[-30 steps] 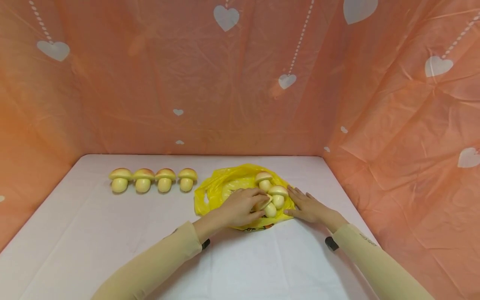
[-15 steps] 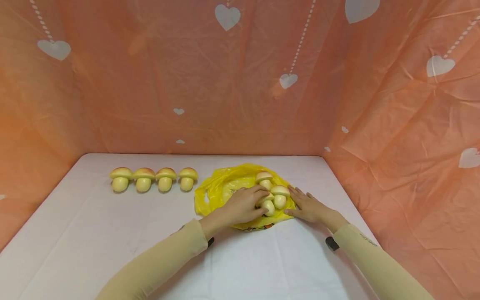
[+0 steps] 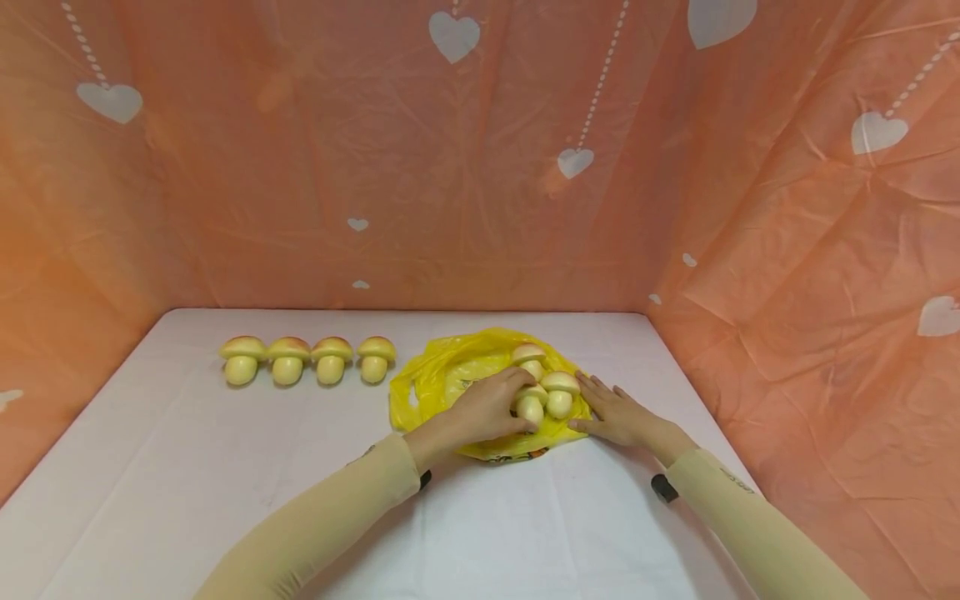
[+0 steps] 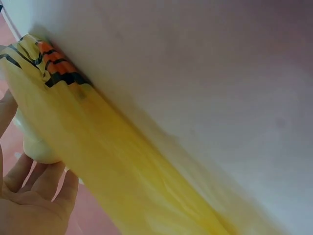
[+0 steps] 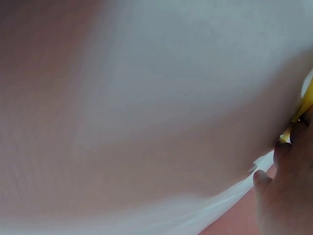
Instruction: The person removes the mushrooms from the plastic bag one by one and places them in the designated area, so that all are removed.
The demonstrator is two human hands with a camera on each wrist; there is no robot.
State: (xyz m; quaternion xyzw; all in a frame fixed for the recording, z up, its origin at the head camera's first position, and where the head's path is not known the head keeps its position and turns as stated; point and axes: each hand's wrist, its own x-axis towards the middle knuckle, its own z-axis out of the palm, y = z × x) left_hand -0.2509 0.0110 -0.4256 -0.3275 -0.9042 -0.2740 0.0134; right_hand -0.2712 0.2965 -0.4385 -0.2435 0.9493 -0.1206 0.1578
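Your left hand [image 3: 480,411] grips a toy mushroom [image 3: 530,409]; your straight-fingered right hand [image 3: 624,415] touches the yellow plastic bag [image 3: 431,386]: snagging it could shift neighbouring mushrooms [image 3: 559,404].

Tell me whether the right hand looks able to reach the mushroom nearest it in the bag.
Probably yes: the right hand rests at the edge of the yellow bag beside that mushroom, with only that edge between; the left hand is on the mushroom's other side.
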